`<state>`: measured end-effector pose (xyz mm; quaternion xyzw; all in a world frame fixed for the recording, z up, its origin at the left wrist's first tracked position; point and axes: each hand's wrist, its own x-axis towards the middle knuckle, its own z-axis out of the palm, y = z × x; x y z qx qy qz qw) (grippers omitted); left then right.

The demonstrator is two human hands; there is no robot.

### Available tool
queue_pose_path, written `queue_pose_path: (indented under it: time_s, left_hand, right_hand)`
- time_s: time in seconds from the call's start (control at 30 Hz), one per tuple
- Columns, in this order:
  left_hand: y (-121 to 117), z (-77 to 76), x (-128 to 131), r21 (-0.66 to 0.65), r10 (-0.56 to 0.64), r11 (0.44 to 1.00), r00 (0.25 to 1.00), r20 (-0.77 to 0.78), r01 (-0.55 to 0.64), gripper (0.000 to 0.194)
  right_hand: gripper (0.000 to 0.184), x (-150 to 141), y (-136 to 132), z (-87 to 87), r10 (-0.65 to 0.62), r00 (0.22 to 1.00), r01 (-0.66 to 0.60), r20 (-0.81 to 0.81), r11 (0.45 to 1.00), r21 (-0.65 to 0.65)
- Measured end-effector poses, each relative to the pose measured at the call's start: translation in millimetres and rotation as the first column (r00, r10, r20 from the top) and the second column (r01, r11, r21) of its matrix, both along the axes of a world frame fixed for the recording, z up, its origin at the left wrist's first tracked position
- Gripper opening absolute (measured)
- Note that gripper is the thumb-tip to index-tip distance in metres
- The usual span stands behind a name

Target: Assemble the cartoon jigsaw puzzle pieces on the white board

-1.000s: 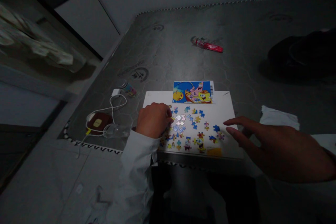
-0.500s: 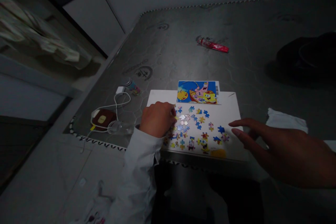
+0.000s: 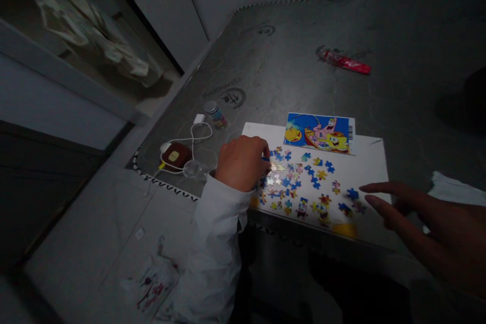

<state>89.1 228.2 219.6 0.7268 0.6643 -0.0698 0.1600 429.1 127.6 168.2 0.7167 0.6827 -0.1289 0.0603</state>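
Note:
My left hand [image 3: 243, 164] is over the left side of a white board [image 3: 368, 162], its thumb and fingertips pinched. A bit of blue shows at the fingertips, a jigsaw piece [image 3: 266, 159] mostly hidden by the fingers. Loose jigsaw pieces [image 3: 321, 174] in blue, yellow and pink are spread across the board. My right hand [image 3: 429, 223] hovers at the board's right edge with thumb and forefinger apart, holding nothing. Closest to it lies a dark blue piece [image 3: 353, 193]. Behind the pieces rests a cartoon picture card [image 3: 318, 133].
Left of the board are a clear jar with a lid [image 3: 215, 114], a brown box [image 3: 176, 156] wrapped with a white cable [image 3: 193, 144], and a clear cup [image 3: 194, 169]. A red packet [image 3: 347, 63] lies farther back. White tissue [image 3: 457, 190] is at the right.
The view has turned left, so everything appears farther right. My left hand stays pinched at the board's left side, shifting slightly among the pieces. My right hand keeps its open pose.

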Motion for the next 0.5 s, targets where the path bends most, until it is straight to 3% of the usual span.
queue_pose_path:
  time_s: [0.07,0.13,0.27,0.5]
  left_hand:
    - [-1.1,0.3,-2.1,0.019,0.003,1.000,1.000,0.014,-0.003,0.019]
    - [-2.1,0.5,-4.7,0.039,0.014,0.999,1.000,0.019,-0.015,0.017]
    - [-3.2,1.1,-10.0,0.065,0.029,0.997,0.999,0.020,-0.031,0.016]
    - [-2.8,0.6,-14.3,0.048,0.033,0.998,0.999,0.040,-0.035,0.019]
  right_hand:
    - [0.089,7.8,4.5,-5.4,-0.013,0.999,0.007,-0.043,0.991,-0.135]
    - [0.086,14.9,10.2,-9.5,0.007,0.998,-0.018,-0.065,0.986,-0.169]
    - [0.086,10.8,13.0,-6.3,0.057,0.994,-0.070,-0.094,0.987,-0.147]
    - [0.077,-32.5,-0.4,23.7,0.127,0.992,-0.127,0.000,0.992,0.021]
